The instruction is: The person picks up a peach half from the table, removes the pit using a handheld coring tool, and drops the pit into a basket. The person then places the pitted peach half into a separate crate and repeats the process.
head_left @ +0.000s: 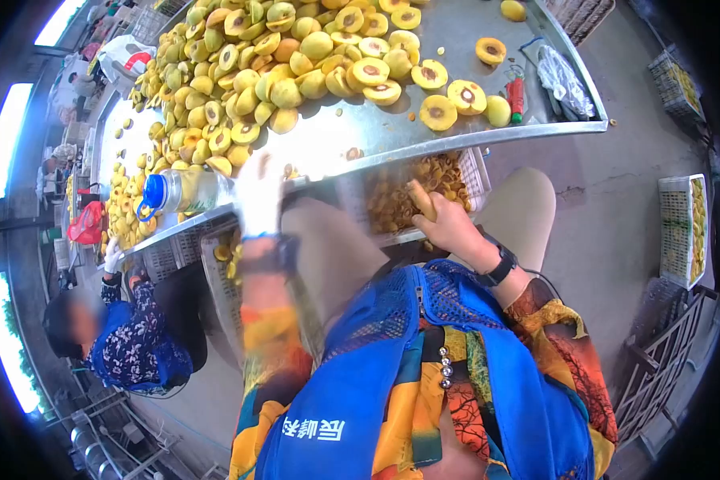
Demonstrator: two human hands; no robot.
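Observation:
My left hand, in a white glove, is smeared by motion at the metal table's near edge, close to the pile of halved yellow peaches. Whether its fingers hold anything does not show. Closed around a tool with a wooden handle, my right hand is bare and hovers over my lap; the tool's working end cannot be made out. Below the table edge, between my knees, a white crate holds brown pits or scraps. Several cut halves lie apart from the pile, showing brown centres.
A clear bottle with a blue cap lies by the table edge. A red-handled tool and a plastic bag lie at the right corner. A co-worker sits at left. Fruit-filled crates stand at right.

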